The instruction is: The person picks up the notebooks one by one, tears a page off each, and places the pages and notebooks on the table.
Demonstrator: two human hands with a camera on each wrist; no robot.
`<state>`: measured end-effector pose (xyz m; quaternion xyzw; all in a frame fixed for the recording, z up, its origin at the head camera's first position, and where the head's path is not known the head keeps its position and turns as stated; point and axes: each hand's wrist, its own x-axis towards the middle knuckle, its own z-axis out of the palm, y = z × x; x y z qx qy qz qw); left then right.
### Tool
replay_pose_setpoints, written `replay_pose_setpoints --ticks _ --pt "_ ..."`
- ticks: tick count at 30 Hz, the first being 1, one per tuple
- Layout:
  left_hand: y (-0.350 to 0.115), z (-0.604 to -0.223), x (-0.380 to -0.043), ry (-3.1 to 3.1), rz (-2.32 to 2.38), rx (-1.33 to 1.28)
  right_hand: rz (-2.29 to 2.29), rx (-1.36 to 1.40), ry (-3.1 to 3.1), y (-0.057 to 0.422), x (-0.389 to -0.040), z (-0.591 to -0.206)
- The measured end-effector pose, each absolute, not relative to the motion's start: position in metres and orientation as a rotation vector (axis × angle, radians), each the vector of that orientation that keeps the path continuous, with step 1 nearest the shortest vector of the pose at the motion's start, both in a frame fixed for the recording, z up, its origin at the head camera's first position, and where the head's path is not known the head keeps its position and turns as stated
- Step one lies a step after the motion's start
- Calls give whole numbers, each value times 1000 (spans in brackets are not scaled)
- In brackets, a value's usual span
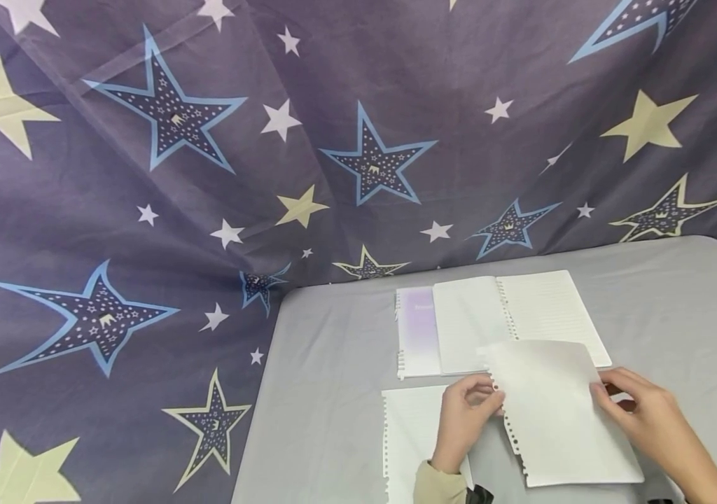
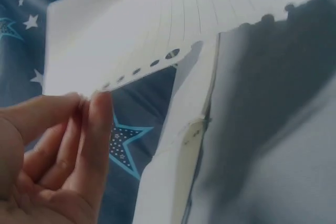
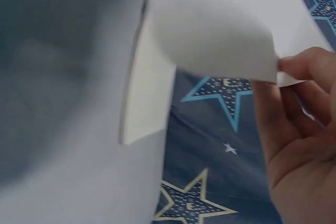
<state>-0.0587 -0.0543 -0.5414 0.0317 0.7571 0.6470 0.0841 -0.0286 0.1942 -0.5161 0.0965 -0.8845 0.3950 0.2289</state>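
Observation:
A loose-leaf paper sheet [image 1: 566, 413], with punched holes along its left edge, is held up over the grey surface. My left hand [image 1: 462, 420] pinches its holed edge between thumb and fingers. On the opposite edge, my right hand [image 1: 642, 406] grips the paper with thumb and fingertips. Ruled lines show on the sheet [image 2: 157, 14] in the left wrist view, where the left fingertips meet beside the holes. In the right wrist view the sheet [image 3: 220, 40] bends near the right thumb. Just beyond it lies an open loose-leaf notebook [image 1: 547, 301] with lined pages.
The notebook's purple-and-white cover [image 1: 418, 325] shows at its left. Another holed sheet [image 1: 412, 430] lies at the near left, partly behind the left hand. A grey-covered table [image 1: 327, 392] carries everything, and a star-patterned curtain [image 1: 308, 161] hangs along its back and left side.

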Motion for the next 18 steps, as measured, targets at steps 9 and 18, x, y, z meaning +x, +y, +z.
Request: replay_pose_setpoints --ticks 9,18 --pt "-46 -560 -53 2278 1834 -80 1124 132 -2669 196 -26 -549" --pt "-44 -581 -53 2397 1706 -43 1113 71 -2917 198 -19 -571"
